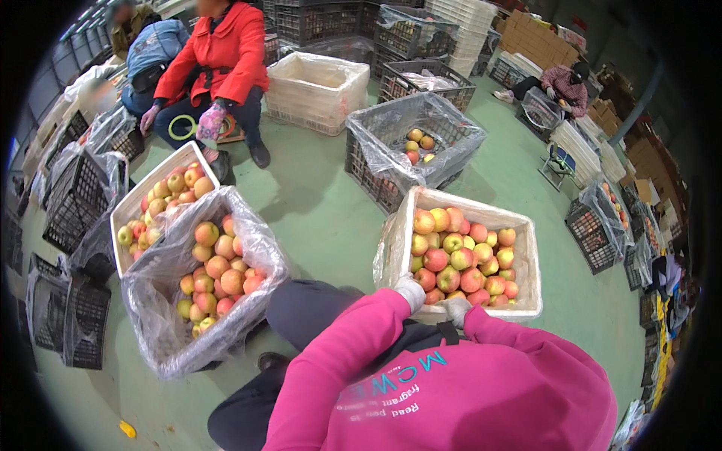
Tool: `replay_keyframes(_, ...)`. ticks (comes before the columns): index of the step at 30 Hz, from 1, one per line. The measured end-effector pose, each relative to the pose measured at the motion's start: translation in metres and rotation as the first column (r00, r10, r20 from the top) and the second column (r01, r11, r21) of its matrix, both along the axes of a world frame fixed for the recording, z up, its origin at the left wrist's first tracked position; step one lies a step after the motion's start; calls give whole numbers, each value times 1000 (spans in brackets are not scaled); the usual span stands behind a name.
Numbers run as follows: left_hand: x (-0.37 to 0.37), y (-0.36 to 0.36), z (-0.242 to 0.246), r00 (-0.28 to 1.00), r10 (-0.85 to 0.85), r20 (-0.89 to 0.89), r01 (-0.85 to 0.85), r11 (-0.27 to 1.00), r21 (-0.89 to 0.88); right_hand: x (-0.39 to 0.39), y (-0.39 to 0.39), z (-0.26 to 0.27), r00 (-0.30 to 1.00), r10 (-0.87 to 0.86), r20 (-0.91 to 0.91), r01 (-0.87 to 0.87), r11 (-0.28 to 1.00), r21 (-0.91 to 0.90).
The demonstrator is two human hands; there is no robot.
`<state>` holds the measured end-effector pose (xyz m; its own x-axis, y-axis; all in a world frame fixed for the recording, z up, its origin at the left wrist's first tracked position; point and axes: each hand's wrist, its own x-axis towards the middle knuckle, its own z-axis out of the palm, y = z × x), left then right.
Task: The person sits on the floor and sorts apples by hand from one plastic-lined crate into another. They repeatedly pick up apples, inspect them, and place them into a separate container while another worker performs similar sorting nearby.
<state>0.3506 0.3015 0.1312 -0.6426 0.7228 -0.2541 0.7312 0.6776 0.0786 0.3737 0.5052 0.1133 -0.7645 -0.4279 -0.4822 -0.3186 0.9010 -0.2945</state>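
Observation:
My left hand (pixel 410 292), in a whitish work glove, closes on the near left corner of a white plastic crate (pixel 535 270). My right hand (pixel 457 310), gloved alike, grips the crate's near rim a little to the right. Red and yellow apples (pixel 462 258) fill much of that crate. To the left stands a plastic-lined crate (pixel 141 315) with more apples (pixel 217 266) heaped in it. A black crate with a clear liner (pixel 364 158) stands beyond the white one, with several apples (pixel 414 135) inside.
Another white crate of apples (pixel 118 217) touches the lined crate at left. A person in a red coat (pixel 242 51) sits beyond it, holding a green ring (pixel 181 127). An off-white lined crate (pixel 316 101) stands farther back. Black crates (pixel 76 203) line the left side.

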Motion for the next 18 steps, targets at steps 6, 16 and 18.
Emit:
replay_keyframes(6,28,-19,69,885,327,332,-361,931,45,-3,14,3,965,102,241,-45,972,-231)
replay_keyframes(16,73,-257,96,455,890,15,-546,266,794,-55,247,-12,361,-819,-447,761,535,-366)
replay_keyframes(18,112,-304,74,369,929,-35,-701,303,646,-52,266,-16,482,-734,-478,715,645,-269)
